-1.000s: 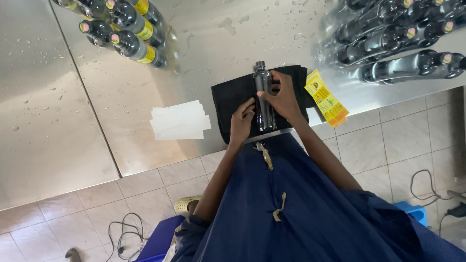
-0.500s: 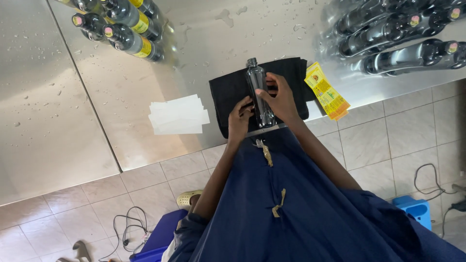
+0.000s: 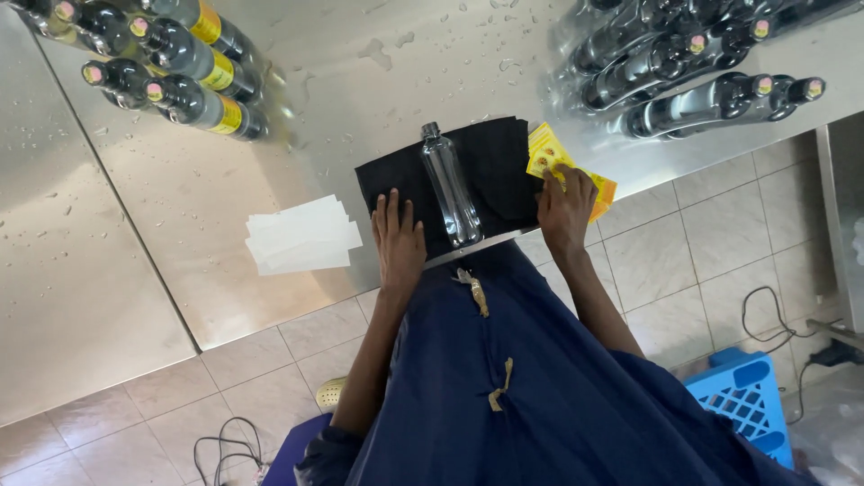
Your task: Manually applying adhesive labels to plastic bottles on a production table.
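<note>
The left hand (image 3: pixel 400 238) lies flat, fingers spread and holding nothing, palm down on the black cloth (image 3: pixel 490 162) at the edge of the steel desk (image 3: pixel 180 225); just beside it a clear unlabelled bottle (image 3: pixel 450 187) lies on the cloth, untouched; the right hand (image 3: pixel 565 209) reaches forward, fingers loosely open and resting on the yellow labels (image 3: pixel 547 153); a stack of white slips (image 3: pixel 300 236) sits to the left.
</note>
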